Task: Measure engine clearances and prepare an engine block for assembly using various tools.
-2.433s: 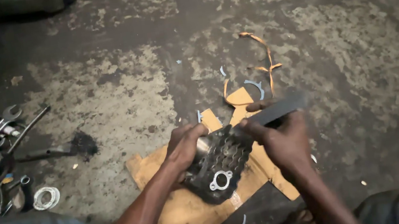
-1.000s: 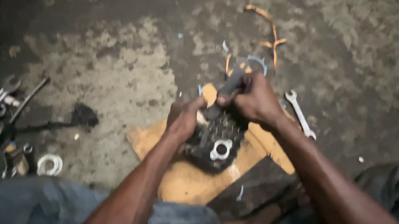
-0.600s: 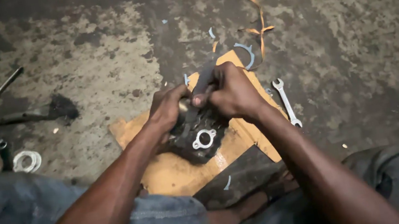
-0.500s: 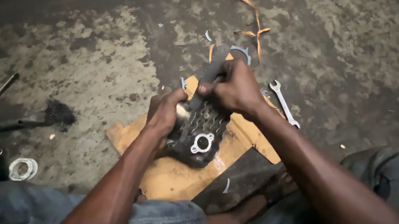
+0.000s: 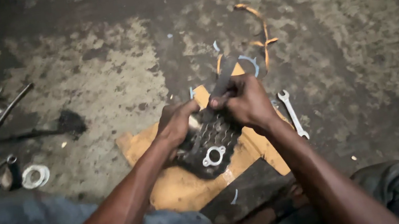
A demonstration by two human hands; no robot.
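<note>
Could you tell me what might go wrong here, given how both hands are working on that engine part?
The dark flat tool in the right hand could slip off the finned engine part toward the left hand, which steadies it close by. The part rests only on loose cardboard, so it might shift. A bare foot sits just below.

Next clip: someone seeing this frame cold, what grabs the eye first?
Dead centre, the left hand and right hand meet over a dark finned engine part lying on yellow cardboard, the right hand gripping a dark flat tool. A small spanner lies just right of them on the stained concrete floor.
</note>
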